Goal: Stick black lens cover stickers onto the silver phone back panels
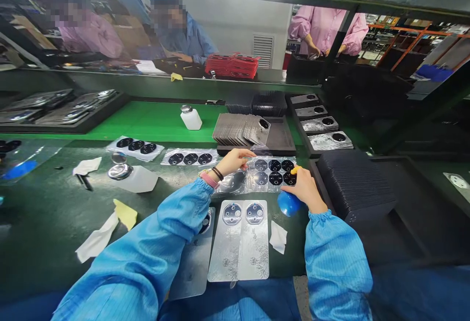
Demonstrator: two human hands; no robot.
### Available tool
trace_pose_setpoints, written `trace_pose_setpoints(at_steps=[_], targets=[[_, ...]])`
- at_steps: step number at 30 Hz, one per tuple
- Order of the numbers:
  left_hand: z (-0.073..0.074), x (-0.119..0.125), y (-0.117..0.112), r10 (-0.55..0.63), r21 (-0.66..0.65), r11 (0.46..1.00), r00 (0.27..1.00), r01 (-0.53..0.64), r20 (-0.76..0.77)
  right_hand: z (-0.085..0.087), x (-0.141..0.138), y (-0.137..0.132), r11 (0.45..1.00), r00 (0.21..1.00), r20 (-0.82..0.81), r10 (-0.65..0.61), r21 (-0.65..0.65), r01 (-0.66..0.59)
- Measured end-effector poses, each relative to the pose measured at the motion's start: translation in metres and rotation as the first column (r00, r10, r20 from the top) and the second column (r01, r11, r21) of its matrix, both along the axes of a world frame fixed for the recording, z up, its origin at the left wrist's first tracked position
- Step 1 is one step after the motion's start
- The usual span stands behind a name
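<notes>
A clear sheet of black octagonal stickers (275, 179) lies in front of me. My left hand (233, 162) is at its upper left edge, index finger stretched out and thumb apart from it. At the right edge is my right hand (304, 186), with a yellow cover on one fingertip. That fingertip touches the sheet by the end stickers, and the thumb rests apart from it, lower down. Nearer me, two silver patterned panels (225, 247) lie side by side, each with an octagonal sticker at its top. Another silver panel (191, 267) lies partly under my left sleeve.
A blue ball-like object (289, 204) sits below my right hand. Black panels (354, 184) stand stacked at right. Behind are a tray of silver panels (238, 130) and a white bottle (191, 117). A larger bottle (137, 178) stands left. Co-workers sit beyond the ledge.
</notes>
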State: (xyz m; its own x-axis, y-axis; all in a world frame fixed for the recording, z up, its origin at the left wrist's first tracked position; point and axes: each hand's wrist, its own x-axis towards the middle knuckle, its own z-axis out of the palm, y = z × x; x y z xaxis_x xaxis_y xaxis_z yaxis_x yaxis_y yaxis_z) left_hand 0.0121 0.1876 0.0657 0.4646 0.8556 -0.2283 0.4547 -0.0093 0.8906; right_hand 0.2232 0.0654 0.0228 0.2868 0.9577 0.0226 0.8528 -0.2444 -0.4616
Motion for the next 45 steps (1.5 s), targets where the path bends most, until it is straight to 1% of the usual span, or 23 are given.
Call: trace_pose_setpoints(at_steps=[2,5,12,16,21,25,28,33,36,38,41,43,45], targets=[[0.001,-0.005,-0.002,0.005,0.020,1.000,1.000,-0.006,0.016,0.000,0.000,0.000,1.000,1.000,0.004,-0.003,-0.003,0.003],[0.000,-0.016,-0.007,0.044,0.054,0.997,0.999,-0.045,0.021,-0.001,0.001,0.000,1.000,1.000,0.007,-0.005,-0.003,0.005],[-0.002,-0.062,-0.018,0.182,0.129,0.975,0.983,-0.181,0.004,-0.001,0.003,0.000,0.999,0.999,0.001,-0.032,-0.020,0.032],[-0.009,-0.081,-0.021,0.242,0.140,0.961,0.970,-0.240,0.006,-0.003,0.005,0.000,1.000,1.000,-0.006,-0.023,-0.010,0.023],[-0.018,-0.091,-0.023,0.292,0.148,0.945,0.956,-0.293,0.033,-0.004,0.007,0.001,1.000,1.000,-0.008,-0.013,0.003,0.013],[-0.021,-0.095,-0.027,0.323,0.147,0.934,0.946,-0.324,0.032,-0.001,0.007,0.001,1.000,1.000,-0.012,-0.027,-0.016,0.027],[-0.023,-0.099,-0.031,0.337,0.155,0.930,0.942,-0.333,0.003,0.001,0.006,0.001,0.999,0.999,-0.018,-0.039,-0.035,0.038],[-0.027,-0.106,-0.039,0.323,0.200,0.932,0.942,-0.301,-0.089,0.003,0.006,0.000,0.997,0.998,-0.028,-0.059,-0.060,0.057],[-0.033,-0.111,-0.042,0.303,0.269,0.929,0.939,-0.253,-0.165,0.002,0.007,0.000,0.996,0.997,-0.032,-0.068,-0.068,0.066],[-0.038,-0.114,-0.042,0.298,0.340,0.916,0.929,-0.213,-0.220,0.001,0.008,0.000,0.996,0.997,-0.035,-0.068,-0.066,0.066],[-0.044,-0.117,-0.042,0.318,0.483,0.862,0.904,-0.151,-0.284,0.000,0.010,0.000,0.997,0.997,-0.039,-0.063,-0.054,0.061],[-0.045,-0.116,-0.043,0.340,0.584,0.805,0.888,-0.105,-0.310,-0.001,0.011,0.000,0.997,0.997,-0.044,-0.062,-0.047,0.059],[-0.045,-0.109,-0.044,0.335,0.663,0.748,0.882,-0.034,-0.333,-0.003,0.011,-0.001,0.997,0.997,-0.048,-0.064,-0.044,0.062]])
